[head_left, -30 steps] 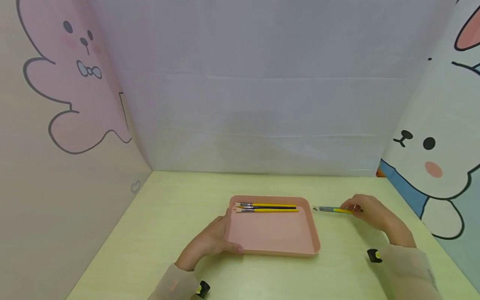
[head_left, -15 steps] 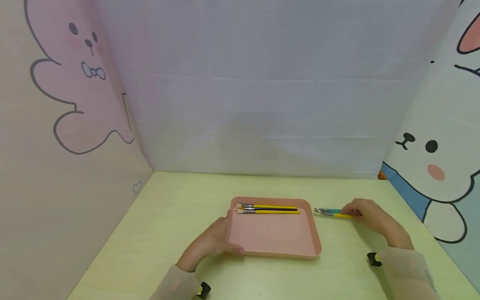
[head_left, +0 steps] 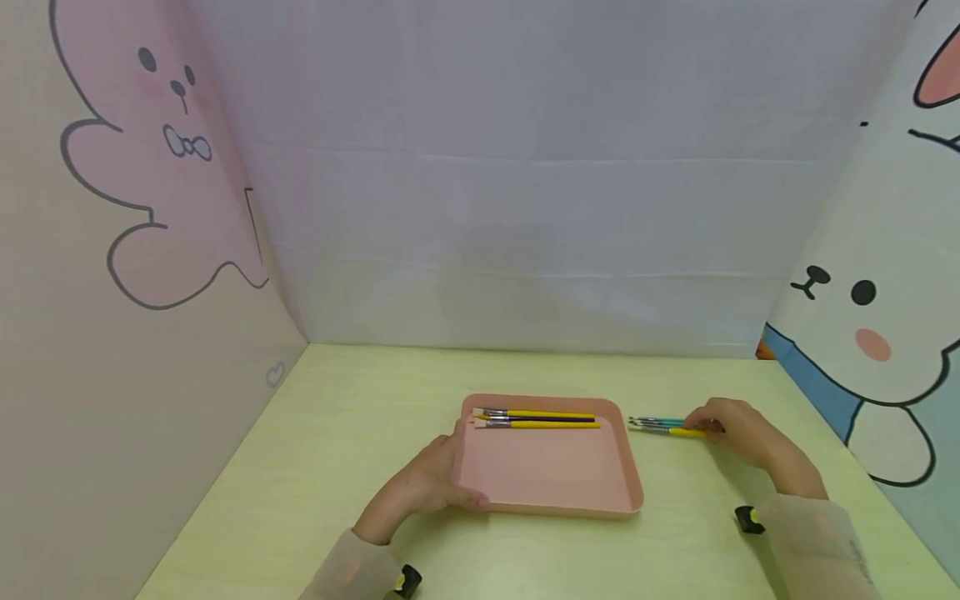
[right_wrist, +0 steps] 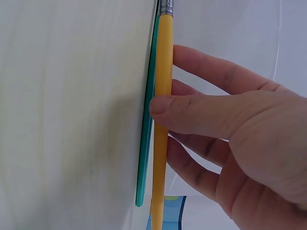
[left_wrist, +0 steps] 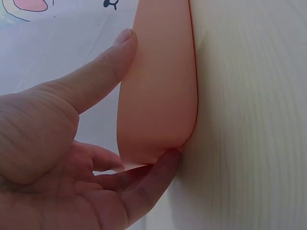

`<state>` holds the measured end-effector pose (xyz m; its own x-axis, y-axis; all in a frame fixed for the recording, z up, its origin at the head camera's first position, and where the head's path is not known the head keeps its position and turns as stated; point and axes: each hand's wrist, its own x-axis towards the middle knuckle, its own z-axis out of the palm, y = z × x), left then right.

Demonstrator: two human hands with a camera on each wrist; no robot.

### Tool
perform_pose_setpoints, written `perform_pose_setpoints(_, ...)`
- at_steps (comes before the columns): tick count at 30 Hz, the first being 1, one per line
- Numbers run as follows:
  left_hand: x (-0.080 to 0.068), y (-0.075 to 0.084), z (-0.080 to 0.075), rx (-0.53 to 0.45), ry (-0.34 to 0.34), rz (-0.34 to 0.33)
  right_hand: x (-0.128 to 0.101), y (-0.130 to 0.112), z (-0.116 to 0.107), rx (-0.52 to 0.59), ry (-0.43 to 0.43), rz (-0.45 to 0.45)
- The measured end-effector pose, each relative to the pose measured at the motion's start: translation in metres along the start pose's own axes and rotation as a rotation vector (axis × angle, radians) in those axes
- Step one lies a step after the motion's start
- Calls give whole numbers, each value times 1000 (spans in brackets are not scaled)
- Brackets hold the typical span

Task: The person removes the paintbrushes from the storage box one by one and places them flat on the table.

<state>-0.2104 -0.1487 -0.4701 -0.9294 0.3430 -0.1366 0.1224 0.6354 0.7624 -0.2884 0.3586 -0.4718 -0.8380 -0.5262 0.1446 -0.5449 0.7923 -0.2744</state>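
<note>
A shallow pink tray (head_left: 547, 475) sits on the table. My left hand (head_left: 423, 479) grips its near left corner; in the left wrist view the thumb lies along the tray's side wall (left_wrist: 163, 86) and the fingers bend round the corner. Inside the tray, along its far side, lie two yellow paintbrushes (head_left: 555, 425) and a dark-handled paintbrush (head_left: 562, 418). To the tray's right, my right hand (head_left: 738, 429) pinches a yellow-handled paintbrush (right_wrist: 164, 62) between thumb and fingers. Close beside it lies a teal-handled paintbrush (right_wrist: 145, 158). The fingers partly cover these handles in the head view.
The pale wooden table (head_left: 360, 408) is bounded by a white back sheet (head_left: 525, 233). Side panels carry a pink cartoon bear (head_left: 165, 208) on the left and a white rabbit (head_left: 900, 350) on the right.
Beside the tray, the brushes under my right hand have spread slightly, with the teal handles showing more clearly. The head view has shifted a little. My left hand stays on the tray.
</note>
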Motion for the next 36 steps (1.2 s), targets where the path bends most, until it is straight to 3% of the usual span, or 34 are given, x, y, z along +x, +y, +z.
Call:
perform_pose_setpoints(13, 1, -2, 0, 11, -9, 5, 1, 2, 3, 12, 4, 26)
perform_pose_setpoints(27, 0, 0, -1, 5, -10, 34, 1, 10, 9, 18, 37, -2)
perform_pose_setpoints(36, -1, 3, -1, 8, -6, -1, 1, 7, 8, 23, 12, 42)
